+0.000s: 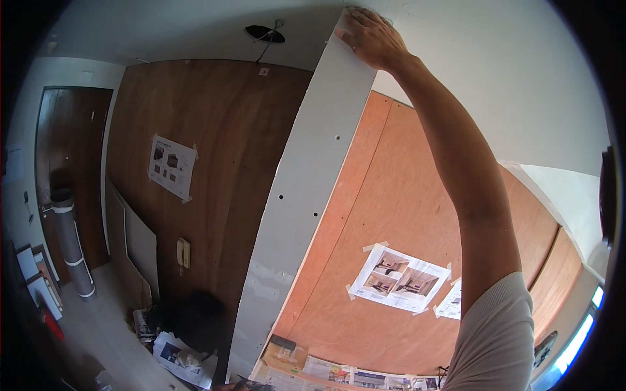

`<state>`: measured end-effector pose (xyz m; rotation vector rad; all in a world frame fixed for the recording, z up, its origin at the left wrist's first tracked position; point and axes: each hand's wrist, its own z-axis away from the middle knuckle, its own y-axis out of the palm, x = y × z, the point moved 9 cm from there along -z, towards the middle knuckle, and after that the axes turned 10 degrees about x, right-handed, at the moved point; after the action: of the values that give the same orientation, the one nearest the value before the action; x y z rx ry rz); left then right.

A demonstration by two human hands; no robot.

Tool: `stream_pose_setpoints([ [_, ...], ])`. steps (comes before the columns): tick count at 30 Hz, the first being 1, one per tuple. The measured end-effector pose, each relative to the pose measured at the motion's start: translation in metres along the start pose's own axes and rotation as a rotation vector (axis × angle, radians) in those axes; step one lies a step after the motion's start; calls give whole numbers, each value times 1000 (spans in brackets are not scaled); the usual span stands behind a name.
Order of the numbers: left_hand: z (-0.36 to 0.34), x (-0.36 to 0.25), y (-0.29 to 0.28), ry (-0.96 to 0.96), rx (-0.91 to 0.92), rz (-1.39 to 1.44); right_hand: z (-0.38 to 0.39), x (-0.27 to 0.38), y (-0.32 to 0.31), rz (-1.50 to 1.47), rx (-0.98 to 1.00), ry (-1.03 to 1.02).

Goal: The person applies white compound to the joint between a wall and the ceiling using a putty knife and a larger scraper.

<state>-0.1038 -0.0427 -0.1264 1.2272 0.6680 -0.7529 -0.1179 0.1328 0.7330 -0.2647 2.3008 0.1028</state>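
My right hand (372, 36) reaches high up, its fingers stretched over the top of a narrow white board column (306, 163), where it meets the ceiling (502, 52). The column has a few dark holes and a patched, rough area lower down. At the bottom edge, what looks like a sliver of my left hand (227, 386) is beside a dark object (251, 382); its fingers are too cut off to make out.
Plywood walls (342, 247) with taped printouts (398, 277) flank the column. Leftward are a door (78, 150), a grey roll (78, 254), leaning boards (140, 254) and a dark pile (195, 313). A ceiling hole (264, 32) has a dangling wire. Newspapers (365, 378) lie below.
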Motion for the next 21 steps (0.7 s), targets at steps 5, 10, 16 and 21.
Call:
stream_pose_setpoints([
  [5, 3, -5, -2, -42, -30, 83, 7, 1, -7, -4, 75, 64],
  [10, -10, 19, -34, 104, -78, -9, 11, -6, -5, -9, 69, 121],
  [16, 23, -13, -17, 200, -73, -144, 8, -7, 12, 149, -35, 15],
  [21, -14, 68, -87, 160, -54, -182, 4, 3, 2, 117, -77, -92],
])
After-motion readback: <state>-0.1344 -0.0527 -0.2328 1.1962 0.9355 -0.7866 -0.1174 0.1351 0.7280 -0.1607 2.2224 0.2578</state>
